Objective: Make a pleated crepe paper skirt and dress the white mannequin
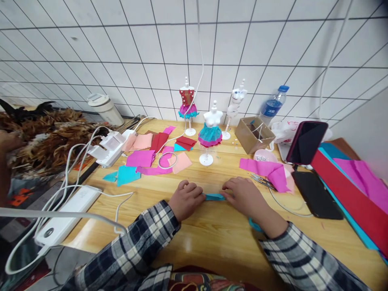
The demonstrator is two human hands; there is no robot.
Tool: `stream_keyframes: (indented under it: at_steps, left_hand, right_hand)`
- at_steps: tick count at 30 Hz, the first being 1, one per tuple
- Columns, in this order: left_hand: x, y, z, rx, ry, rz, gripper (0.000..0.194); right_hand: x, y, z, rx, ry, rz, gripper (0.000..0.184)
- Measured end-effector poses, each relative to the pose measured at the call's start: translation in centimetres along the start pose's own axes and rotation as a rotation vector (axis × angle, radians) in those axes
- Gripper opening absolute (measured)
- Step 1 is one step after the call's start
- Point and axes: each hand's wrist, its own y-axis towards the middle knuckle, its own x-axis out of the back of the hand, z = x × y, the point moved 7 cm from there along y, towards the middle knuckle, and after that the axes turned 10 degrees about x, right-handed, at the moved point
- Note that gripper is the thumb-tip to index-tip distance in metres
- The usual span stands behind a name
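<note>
A narrow strip of blue crepe paper (214, 197) stretches between my hands, low over the wooden table. My left hand (186, 201) is closed on its left end, fingers curled. At the other end, my right hand (246, 197) pinches the strip between thumb and fingers. Another blue piece (254, 224) shows partly from beneath my right wrist. Just beyond my hands stands a small white dress form (213, 118) wearing a blue and magenta ruffled skirt (209, 135). To the right of my right hand lie small scissors (262, 180), beside a magenta crepe paper strip (265, 169).
Behind stand a dressed form (187, 98) and another form (236, 101). Cut paper pieces (141, 158), a ring (167, 160), power strip (117, 147) and power bank (68, 214) lie left. Rightward are a cardboard box (253, 137), bottle (274, 105) and phones (317, 194). Another person's hand (9, 143) shows far left.
</note>
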Motion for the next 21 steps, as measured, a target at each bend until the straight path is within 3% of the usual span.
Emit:
stream_keyframes:
  at_steps: [3,9,16,18,21]
  left_hand:
    - [0.1,0.2,-0.2,-0.004,-0.012,0.009,0.017]
    - [0.1,0.1,-0.1,-0.011,0.001,0.014,0.019]
    - [-0.1,0.3,0.1,-0.049,-0.151,0.070,0.020]
    - [0.0,0.4,0.1,-0.044,-0.194,0.097,0.022]
    - [0.3,0.6,0.2,-0.004,-0.215,0.089,0.018]
  right_hand:
    - [-0.1,0.2,1.0,0.042,-0.035,0.004,0.022]
    - [-0.7,1.0,1.3,0.040,-0.087,0.143,0.022]
    - [-0.7,2.6,0.9,0.087,-0.064,0.379,0.015]
    - [-0.4,3.1,0.9,0.080,-0.096,0.392,0.012]
    - [0.3,3.1,1.2,0.045,-0.185,0.309,0.017]
